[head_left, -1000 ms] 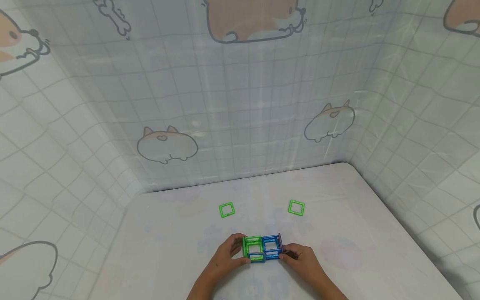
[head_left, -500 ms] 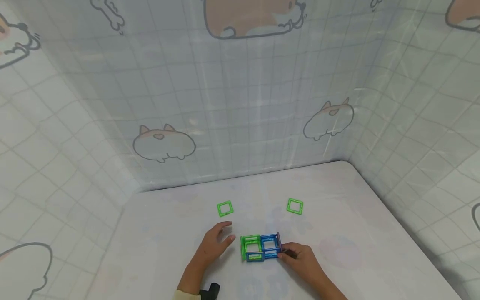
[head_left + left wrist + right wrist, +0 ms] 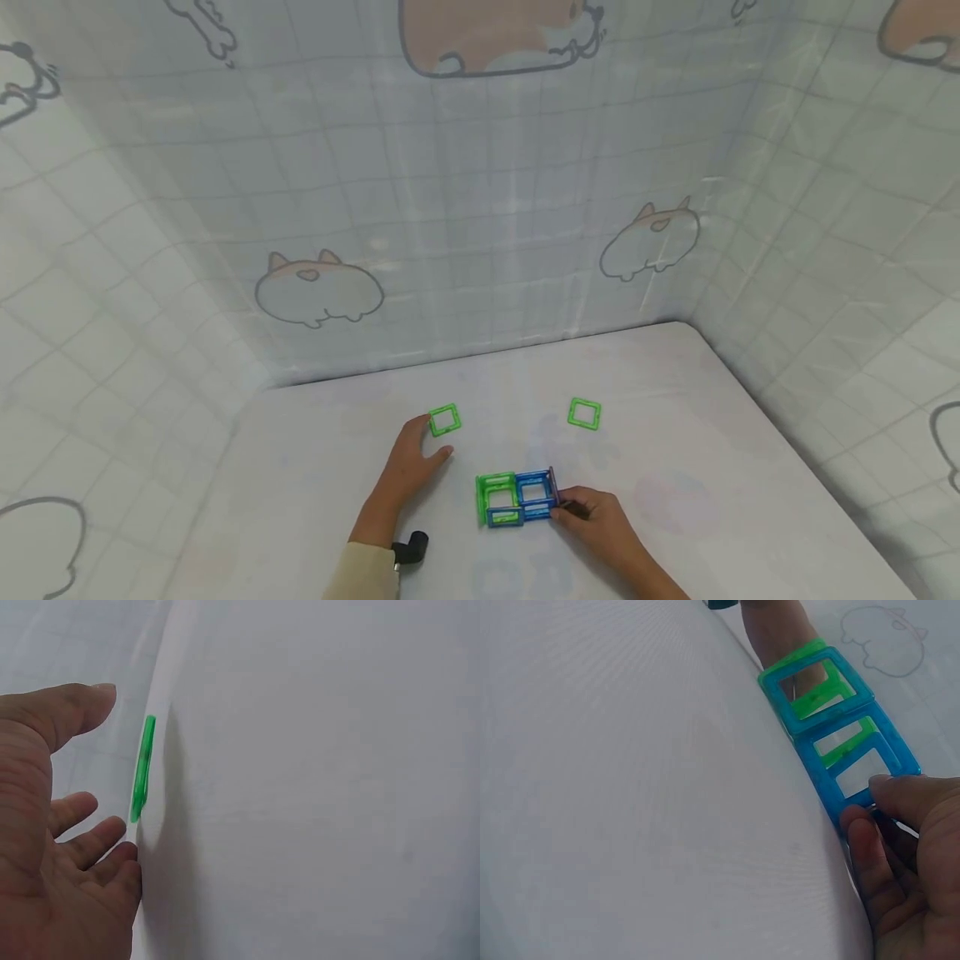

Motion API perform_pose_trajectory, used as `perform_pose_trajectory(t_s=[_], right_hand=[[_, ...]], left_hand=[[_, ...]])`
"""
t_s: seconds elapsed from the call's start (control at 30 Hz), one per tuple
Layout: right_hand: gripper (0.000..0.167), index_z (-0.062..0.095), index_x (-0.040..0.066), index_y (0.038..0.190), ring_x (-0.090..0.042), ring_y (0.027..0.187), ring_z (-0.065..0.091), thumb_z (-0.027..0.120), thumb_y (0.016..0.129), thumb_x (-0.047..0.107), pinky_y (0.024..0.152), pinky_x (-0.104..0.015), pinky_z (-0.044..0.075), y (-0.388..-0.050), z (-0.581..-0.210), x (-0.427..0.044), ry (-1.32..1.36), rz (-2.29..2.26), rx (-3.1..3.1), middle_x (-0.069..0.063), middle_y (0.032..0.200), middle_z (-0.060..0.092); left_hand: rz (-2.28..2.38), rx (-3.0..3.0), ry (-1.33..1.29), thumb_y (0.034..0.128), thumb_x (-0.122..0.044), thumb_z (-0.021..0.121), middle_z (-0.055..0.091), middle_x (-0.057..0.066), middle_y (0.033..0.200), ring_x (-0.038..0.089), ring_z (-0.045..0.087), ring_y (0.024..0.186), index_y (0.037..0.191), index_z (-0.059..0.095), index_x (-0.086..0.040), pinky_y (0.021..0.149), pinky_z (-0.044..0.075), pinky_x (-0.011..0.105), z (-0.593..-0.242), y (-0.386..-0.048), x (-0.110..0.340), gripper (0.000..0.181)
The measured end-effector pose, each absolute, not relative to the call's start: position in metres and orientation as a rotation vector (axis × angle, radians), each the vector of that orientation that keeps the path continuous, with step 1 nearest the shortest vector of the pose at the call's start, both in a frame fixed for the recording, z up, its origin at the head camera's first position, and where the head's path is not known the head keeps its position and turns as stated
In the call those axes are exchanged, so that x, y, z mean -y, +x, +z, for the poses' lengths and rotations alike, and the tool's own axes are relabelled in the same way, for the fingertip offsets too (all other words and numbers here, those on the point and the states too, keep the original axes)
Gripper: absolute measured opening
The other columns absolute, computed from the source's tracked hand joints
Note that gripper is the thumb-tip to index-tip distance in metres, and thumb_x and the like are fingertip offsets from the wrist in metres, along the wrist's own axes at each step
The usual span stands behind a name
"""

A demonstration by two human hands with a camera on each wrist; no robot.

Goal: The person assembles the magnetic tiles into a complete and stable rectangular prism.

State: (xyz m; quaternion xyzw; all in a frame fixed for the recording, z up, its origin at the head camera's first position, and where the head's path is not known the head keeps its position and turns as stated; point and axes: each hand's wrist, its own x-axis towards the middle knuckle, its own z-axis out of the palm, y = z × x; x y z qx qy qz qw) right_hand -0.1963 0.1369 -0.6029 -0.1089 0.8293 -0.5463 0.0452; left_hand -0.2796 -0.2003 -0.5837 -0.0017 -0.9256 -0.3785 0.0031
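Note:
Two rows of green and blue square magnetic tiles form a low open-topped frame on the table. My right hand pinches its right end, beside a purple-looking upright tile; in the right wrist view, thumb and fingers grip the blue tile section. My left hand reaches over the table with thumb and fingers spread apart. Its fingertips are at the left edge of a loose green square tile; whether they touch it I cannot tell. The left wrist view shows that green tile edge-on beyond the fingers.
Another loose green square tile lies flat farther right on the white table. A patterned curtain stands along the table's back and sides. A black device is strapped to the left wrist.
My left hand has let go of the frame's left end and moved left and away from me to the loose green tile. The right hand keeps its grip on the frame.

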Motion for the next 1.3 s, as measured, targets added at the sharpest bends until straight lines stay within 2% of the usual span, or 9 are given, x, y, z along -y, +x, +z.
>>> perform_pose_trajectory(t_s=[0.43, 0.7, 0.83, 1.03, 1.3], right_hand=[[0.018, 0.075, 0.013, 0.101, -0.005, 0.084, 0.067, 0.077, 0.087, 0.022, 0.076, -0.021, 0.058, -0.196, -0.603, -0.137, -0.342, -1.666, -2.534, 0.004, 0.095, 0.075], [0.018, 0.075, 0.012, 0.101, -0.004, 0.083, 0.067, 0.077, 0.087, 0.022, 0.075, -0.021, 0.059, -0.195, -0.602, -0.136, -0.358, -1.668, -2.534, 0.004, 0.095, 0.075], [0.017, 0.075, 0.012, 0.101, -0.004, 0.083, 0.067, 0.077, 0.087, 0.022, 0.074, -0.021, 0.059, -0.195, -0.603, -0.136, -0.339, -1.652, -2.548, 0.004, 0.094, 0.075], [0.019, 0.075, 0.012, 0.101, -0.004, 0.083, 0.067, 0.078, 0.086, 0.023, 0.075, -0.021, 0.059, -0.194, -0.604, -0.135, -0.34, -1.634, -2.554, 0.005, 0.094, 0.075], [0.019, 0.075, 0.013, 0.102, -0.004, 0.084, 0.066, 0.077, 0.087, 0.024, 0.076, -0.021, 0.058, -0.195, -0.605, -0.136, -0.338, -1.607, -2.562, 0.006, 0.095, 0.075]], left_hand=[[-1.081, 2.993, -0.02, 0.0877, -0.033, 0.076, 0.033, 0.016, 0.159, 0.035, 0.027, 0.148, 0.152, 0.036, -0.007, 0.123, 0.024, 0.052, -0.582, -0.304, 0.202, 0.08], [-1.008, 3.079, -0.101, 0.0921, -0.034, 0.072, 0.028, 0.012, 0.163, 0.033, 0.024, 0.15, 0.153, 0.037, -0.01, 0.123, 0.023, 0.051, -0.581, -0.311, 0.199, 0.074], [-0.898, 3.094, -0.148, 0.0945, -0.03, 0.069, 0.035, 0.013, 0.159, 0.035, 0.029, 0.148, 0.148, 0.045, -0.006, 0.122, 0.027, 0.052, -0.584, -0.31, 0.196, 0.064], [-0.796, 3.058, -0.167, 0.0937, -0.028, 0.07, 0.048, 0.011, 0.15, 0.033, 0.04, 0.142, 0.131, 0.063, -0.005, 0.118, 0.035, 0.052, -0.588, -0.308, 0.191, 0.044], [-0.825, 3.015, -0.145, 0.0901, -0.028, 0.074, 0.057, 0.008, 0.142, 0.031, 0.048, 0.136, 0.121, 0.069, -0.008, 0.115, 0.039, 0.05, -0.59, -0.304, 0.189, 0.037]])
